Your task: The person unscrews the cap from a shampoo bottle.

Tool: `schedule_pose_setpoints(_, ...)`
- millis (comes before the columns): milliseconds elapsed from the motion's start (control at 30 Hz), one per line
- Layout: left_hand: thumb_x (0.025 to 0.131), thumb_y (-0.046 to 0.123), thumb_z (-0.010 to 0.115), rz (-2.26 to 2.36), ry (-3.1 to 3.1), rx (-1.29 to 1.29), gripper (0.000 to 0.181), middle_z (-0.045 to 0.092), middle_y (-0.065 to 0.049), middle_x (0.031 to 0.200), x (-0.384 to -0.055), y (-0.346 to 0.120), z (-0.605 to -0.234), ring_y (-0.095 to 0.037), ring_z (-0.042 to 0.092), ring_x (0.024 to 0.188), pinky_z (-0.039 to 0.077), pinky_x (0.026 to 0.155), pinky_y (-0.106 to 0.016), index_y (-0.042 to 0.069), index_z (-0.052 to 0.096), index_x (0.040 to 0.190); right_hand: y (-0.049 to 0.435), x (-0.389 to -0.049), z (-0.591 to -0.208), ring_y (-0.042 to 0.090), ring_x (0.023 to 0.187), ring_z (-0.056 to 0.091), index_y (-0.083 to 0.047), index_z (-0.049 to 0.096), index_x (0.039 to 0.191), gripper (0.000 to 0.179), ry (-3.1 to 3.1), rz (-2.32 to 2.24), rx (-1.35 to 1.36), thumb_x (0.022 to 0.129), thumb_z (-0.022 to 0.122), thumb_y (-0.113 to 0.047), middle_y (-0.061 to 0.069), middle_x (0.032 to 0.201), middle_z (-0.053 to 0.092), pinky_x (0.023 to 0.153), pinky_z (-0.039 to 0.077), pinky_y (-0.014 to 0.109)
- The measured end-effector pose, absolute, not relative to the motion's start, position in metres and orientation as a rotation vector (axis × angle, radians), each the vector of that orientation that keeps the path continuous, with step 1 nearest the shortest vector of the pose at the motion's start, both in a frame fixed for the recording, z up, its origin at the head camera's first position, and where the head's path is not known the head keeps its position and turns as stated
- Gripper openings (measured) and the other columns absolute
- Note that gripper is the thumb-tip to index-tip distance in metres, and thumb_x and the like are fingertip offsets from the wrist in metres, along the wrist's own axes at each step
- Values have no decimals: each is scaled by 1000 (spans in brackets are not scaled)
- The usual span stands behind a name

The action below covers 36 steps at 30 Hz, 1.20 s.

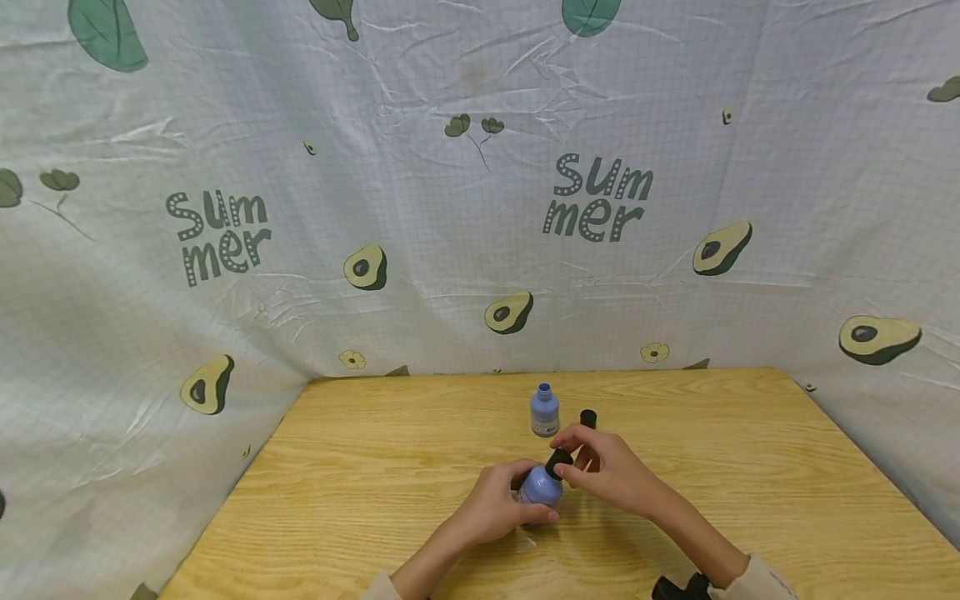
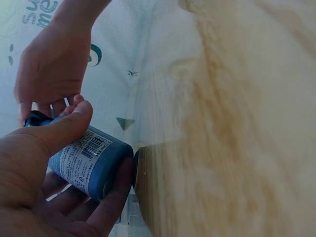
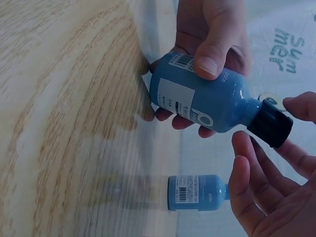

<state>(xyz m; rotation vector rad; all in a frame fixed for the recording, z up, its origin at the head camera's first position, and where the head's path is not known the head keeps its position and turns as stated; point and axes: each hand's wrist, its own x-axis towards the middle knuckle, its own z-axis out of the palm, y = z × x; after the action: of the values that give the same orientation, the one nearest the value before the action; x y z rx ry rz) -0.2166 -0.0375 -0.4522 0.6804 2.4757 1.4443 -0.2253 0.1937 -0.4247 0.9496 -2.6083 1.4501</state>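
Observation:
My left hand (image 1: 491, 504) grips a blue bottle (image 1: 540, 487) with a white printed label, tilted so its neck points toward the right hand. In the left wrist view, the thumb lies along one side of it and the fingers pass underneath. A black cap (image 3: 270, 123) sits on the bottle's neck. My right hand (image 1: 611, 473) pinches this cap between thumb and fingers; its other fingers are loosely bent. Behind the hands, a second blue bottle (image 1: 544, 412) stands upright with its neck uncovered. Just beyond the right fingers is another black cap (image 1: 588, 418), its lower part hidden.
The wooden table (image 1: 360, 450) reaches back to a hanging sheet (image 1: 420, 192) printed with avocados and lettering. A black object (image 1: 681, 587) shows at the right sleeve, by the bottom edge of the head view.

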Motion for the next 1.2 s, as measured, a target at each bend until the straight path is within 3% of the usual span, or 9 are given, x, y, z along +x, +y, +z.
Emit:
schedule_pose_setpoints(300,85,30,87,1439,2470,699,49,75,3,114,-216,-38,-453,-2,68,98,55,81,-23,16,69,129,194,-226,-426,8,70,62,-14,67,119,22,-2631,1457,933,101,69,-25,4,96,68,61,52,27)
schedule_pose_setpoints(800,84,28,88,1447,2478,683,48,75,3,113,-217,-38,-452,-4,68,99,55,82,-25,17,70,127,193,-225,-426,11,72,64,-13,66,122,25,-2620,1476,941,101,69,-26,8,101,70,61,53,27)
schedule_pose_setpoints(1033,85,29,87,1439,2478,697,50,75,4,113,-217,-38,-454,-2,68,98,55,81,-23,16,69,129,193,-226,-429,19,70,67,-12,68,118,21,-2607,1474,917,103,67,-26,5,94,70,60,53,28)
schedule_pose_setpoints(1200,85,29,87,1440,2480,710,49,75,3,114,-218,-38,-455,-2,68,99,55,82,-23,15,69,128,194,-228,-430,18,70,67,-12,67,119,20,-2604,1485,948,103,67,-24,6,96,70,61,53,28)
